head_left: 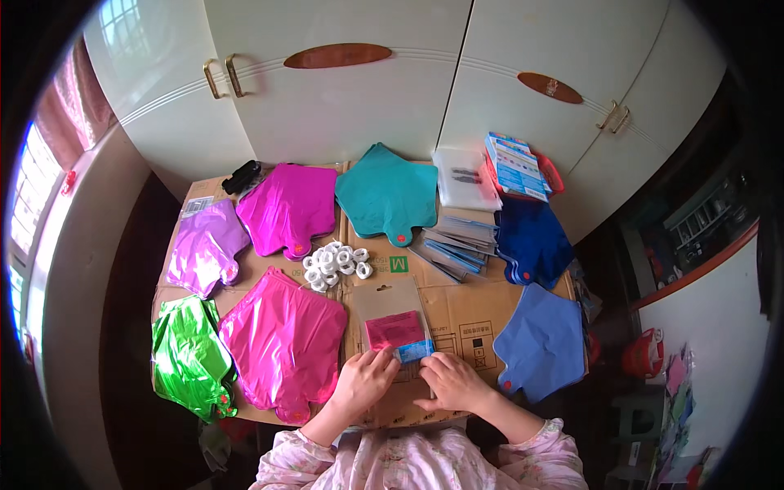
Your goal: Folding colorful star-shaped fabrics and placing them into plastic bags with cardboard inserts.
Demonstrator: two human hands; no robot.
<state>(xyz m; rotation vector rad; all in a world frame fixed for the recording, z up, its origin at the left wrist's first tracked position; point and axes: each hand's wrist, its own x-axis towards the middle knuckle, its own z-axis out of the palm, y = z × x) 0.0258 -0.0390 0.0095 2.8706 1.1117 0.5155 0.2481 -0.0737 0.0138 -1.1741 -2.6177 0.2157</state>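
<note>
A clear packet point(398, 325) holding a pink folded insert lies on the cardboard sheet point(465, 314) just before you. Your left hand point(365, 381) and right hand point(452, 381) pinch its near edge, fingers closed on it, between a hot-pink foil balloon point(282, 343) and a pale blue one point(542, 341); white tape rolls point(335, 265) sit beyond.

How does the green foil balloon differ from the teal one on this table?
The green foil balloon lies crumpled at the near left corner, close to the left hand; the teal balloon lies smooth and flat at the far middle. The green one is glossy and glinting, the teal one looks matte. Both are deflated and rest on the cardboard.
</note>
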